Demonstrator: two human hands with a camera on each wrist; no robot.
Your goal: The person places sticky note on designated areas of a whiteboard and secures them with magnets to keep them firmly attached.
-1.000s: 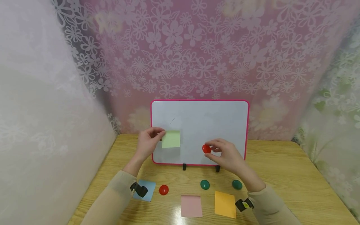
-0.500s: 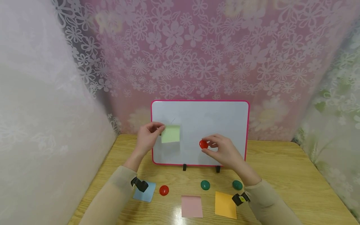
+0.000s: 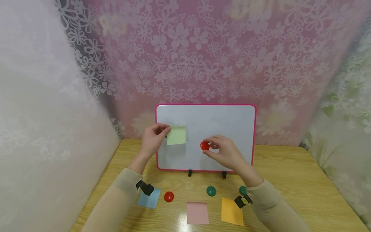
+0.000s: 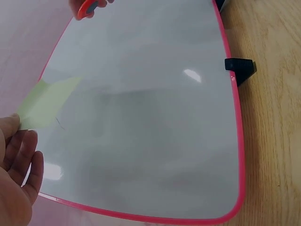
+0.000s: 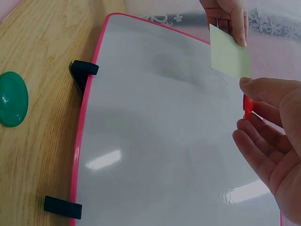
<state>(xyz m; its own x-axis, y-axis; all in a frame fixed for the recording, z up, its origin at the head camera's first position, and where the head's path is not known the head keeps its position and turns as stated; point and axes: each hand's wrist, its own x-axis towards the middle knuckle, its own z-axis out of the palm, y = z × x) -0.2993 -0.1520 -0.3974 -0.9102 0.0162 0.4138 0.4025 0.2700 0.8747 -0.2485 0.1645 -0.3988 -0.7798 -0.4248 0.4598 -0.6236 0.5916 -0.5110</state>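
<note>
My left hand (image 3: 152, 140) pinches the upper left corner of a pale green note (image 3: 176, 135) in front of the left part of a pink-framed whiteboard (image 3: 191, 158). In the left wrist view the note (image 4: 44, 103) stands off the board surface, held between thumb and fingers. My right hand (image 3: 227, 153) holds a round red magnet (image 3: 204, 146) by its edge, in front of the board's middle, to the right of the note. The right wrist view shows this magnet (image 5: 248, 106) edge-on between thumb and fingers.
On the wooden table (image 3: 284, 180) before the board lie a blue note (image 3: 150, 199), a red magnet (image 3: 169, 197), a pink note (image 3: 197, 213), an orange note (image 3: 232, 212) and two green magnets (image 3: 211, 191). Black feet (image 3: 190, 173) hold up the board. Patterned curtains hang behind.
My left hand has risen with the green note along the board. The right hand has moved up and to the left with the red magnet, closer to the note.
</note>
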